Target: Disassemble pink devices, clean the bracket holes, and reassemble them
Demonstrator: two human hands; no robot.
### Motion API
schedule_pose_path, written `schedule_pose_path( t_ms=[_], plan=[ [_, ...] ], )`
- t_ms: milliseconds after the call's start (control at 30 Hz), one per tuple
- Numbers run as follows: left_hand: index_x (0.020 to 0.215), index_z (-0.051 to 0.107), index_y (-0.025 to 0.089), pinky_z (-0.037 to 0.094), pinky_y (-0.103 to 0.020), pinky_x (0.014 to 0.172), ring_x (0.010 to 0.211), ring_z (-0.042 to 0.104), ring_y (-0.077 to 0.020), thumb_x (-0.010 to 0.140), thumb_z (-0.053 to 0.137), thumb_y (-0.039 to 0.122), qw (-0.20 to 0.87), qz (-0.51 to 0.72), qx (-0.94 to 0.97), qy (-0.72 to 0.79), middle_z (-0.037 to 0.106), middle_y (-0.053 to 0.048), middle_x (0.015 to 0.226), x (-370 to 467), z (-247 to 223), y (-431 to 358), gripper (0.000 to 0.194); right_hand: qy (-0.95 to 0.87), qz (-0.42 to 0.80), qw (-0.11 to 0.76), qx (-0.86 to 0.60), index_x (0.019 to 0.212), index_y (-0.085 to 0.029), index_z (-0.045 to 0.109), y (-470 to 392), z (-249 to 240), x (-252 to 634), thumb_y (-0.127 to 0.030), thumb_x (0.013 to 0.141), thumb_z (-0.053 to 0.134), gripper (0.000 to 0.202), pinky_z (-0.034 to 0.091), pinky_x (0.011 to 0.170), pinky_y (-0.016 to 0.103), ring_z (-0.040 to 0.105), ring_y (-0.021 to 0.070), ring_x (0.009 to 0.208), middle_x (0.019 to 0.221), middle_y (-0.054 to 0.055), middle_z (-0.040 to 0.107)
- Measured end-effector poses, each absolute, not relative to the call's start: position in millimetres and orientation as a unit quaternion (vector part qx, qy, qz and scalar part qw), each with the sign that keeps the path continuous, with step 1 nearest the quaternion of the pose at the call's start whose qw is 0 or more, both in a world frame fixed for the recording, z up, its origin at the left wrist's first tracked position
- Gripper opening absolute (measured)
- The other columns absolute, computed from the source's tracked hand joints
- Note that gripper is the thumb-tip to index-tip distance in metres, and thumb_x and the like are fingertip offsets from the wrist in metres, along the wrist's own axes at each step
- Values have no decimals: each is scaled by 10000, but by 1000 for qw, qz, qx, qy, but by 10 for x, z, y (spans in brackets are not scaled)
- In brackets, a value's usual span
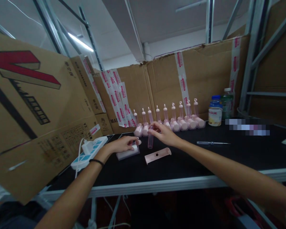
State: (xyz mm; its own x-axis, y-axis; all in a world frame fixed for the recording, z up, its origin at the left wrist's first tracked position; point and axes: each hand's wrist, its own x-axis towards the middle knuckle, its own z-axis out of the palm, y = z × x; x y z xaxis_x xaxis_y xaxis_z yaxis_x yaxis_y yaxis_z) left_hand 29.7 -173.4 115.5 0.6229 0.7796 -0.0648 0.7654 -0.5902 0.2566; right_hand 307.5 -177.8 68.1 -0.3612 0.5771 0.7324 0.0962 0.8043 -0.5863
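Lining the black table (181, 165), cardboard panels (50, 105) show "V3" at left and "MA" behind, while the label on a blue-capped jar (215, 111) is too blurred to read. A power strip (87, 156), a screwdriver (208, 143) and a row of pink pieces (180, 122) surround the hands. The right hand (165, 135) pinches a translucent pink tube (150, 141) upright behind a pale channel (163, 155) with a dark hole; the left hand (125, 144) bends its fingers over a clear-and-white block (127, 155), how firmly I cannot tell.
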Motion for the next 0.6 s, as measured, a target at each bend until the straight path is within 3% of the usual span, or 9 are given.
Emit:
schedule_pose_path(
  t_ms=[167, 367, 500, 600],
  plan=[
    [915, 671, 186, 368, -250, 657, 731, 512, -172, 759, 635, 270, 121, 26, 898, 423, 542, 13, 768, 310, 1183, -1730, 181, -812, 235, 501, -187, 1084, -194, 574, -1737, 827, 2938, -356, 990, 550, 189, 489, 800, 295, 635, 175, 896, 1003, 33, 668],
    [902, 668, 176, 429, -267, 717, 786, 558, -188, 731, 648, 240, 99, 34, 898, 427, 615, -21, 864, 234, 1148, -1682, 184, -856, 200, 444, -174, 1104, -186, 564, -1647, 923, 2691, -302, 998, 507, 167, 458, 766, 282, 583, 162, 831, 959, 21, 652],
    [908, 662, 180, 460, -300, 839, 929, 573, -219, 768, 667, 289, 73, 58, 901, 424, 616, -60, 1013, 157, 1142, -1665, 177, -866, 192, 441, -137, 1103, -174, 564, -1598, 936, 2556, -320, 996, 533, 184, 441, 743, 279, 575, 158, 790, 894, 4, 631],
    [908, 660, 189, 463, -322, 871, 950, 577, -233, 807, 662, 329, 55, 78, 900, 426, 616, -64, 1003, 90, 1196, -1696, 172, -860, 199, 453, -126, 1106, -177, 581, -1580, 950, 2495, -350, 988, 566, 210, 447, 736, 276, 594, 163, 808, 906, 8, 648]
  ],
)
